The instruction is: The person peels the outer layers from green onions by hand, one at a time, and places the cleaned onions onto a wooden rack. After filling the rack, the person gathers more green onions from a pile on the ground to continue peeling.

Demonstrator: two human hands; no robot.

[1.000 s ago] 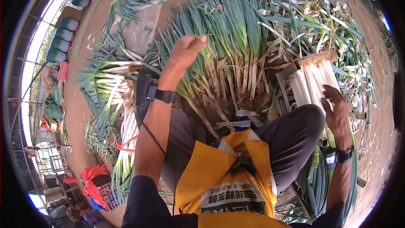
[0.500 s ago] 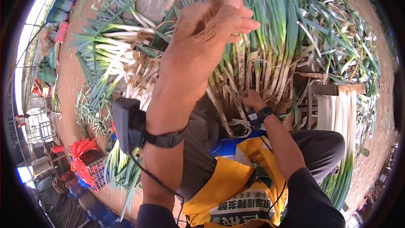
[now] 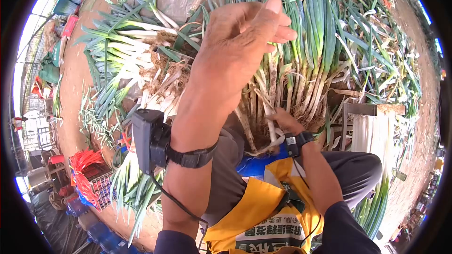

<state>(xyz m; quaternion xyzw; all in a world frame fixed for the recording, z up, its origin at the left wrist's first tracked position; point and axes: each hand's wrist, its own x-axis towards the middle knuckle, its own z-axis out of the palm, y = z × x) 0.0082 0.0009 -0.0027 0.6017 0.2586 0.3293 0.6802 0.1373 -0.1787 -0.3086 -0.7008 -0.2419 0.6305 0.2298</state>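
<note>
My left hand is raised close to the camera, its fingers curled round the upper part of a green onion, mostly hidden behind the hand. The onion's pale lower stalk runs down toward my lap. Low on that stalk, my right hand pinches at it, with loose pale outer skin hanging beside the fingers. A thick row of unpeeled green onions, with brown-stained stalks and soil at the base, stands just beyond both hands.
Cleaned white-stemmed onions lie at left, roots toward me. Stripped leaves are heaped at right. A wooden rack holds long white stalks beside my knee. Red ties fill a wire basket at lower left.
My right hand has moved slightly down, and more clean white stalk shows beside it. My left hand stays raised with its fingers curled. The whole view has shifted a little.
</note>
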